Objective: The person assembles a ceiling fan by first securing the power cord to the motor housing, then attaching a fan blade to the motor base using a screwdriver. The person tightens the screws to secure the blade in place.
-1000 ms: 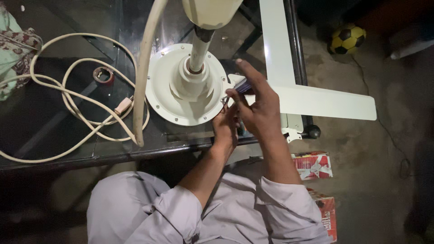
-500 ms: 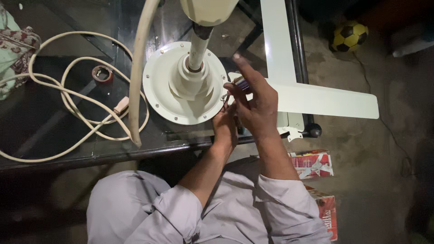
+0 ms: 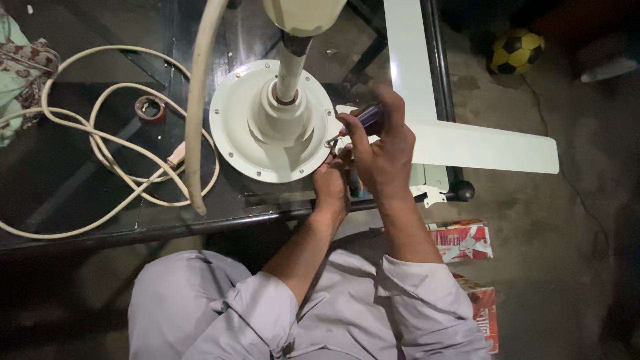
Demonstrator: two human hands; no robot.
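A white ceiling fan motor housing (image 3: pixel 267 143) lies on a dark glass table (image 3: pixel 80 200), its down rod (image 3: pixel 291 70) rising toward the camera. My right hand (image 3: pixel 383 150) grips a dark-handled screwdriver (image 3: pixel 363 120), whose tip sits at the housing's right rim. My left hand (image 3: pixel 331 181) is just below it, fingers pinched at the same spot on the rim; whatever they pinch is too small to tell. White fan blades (image 3: pixel 467 143) extend right from under my hands.
A cream cable (image 3: pixel 100 143) lies coiled on the table's left, with a roll of tape (image 3: pixel 150 107) inside the loops. A thick cream tube (image 3: pixel 197 100) crosses the table. Red cartons (image 3: pixel 460 240) and a yellow-black ball (image 3: pixel 517 50) are on the floor.
My right hand has tipped the screwdriver down, so its tip now meets the housing's rim. My left hand stays pinched there. The view has shifted slightly.
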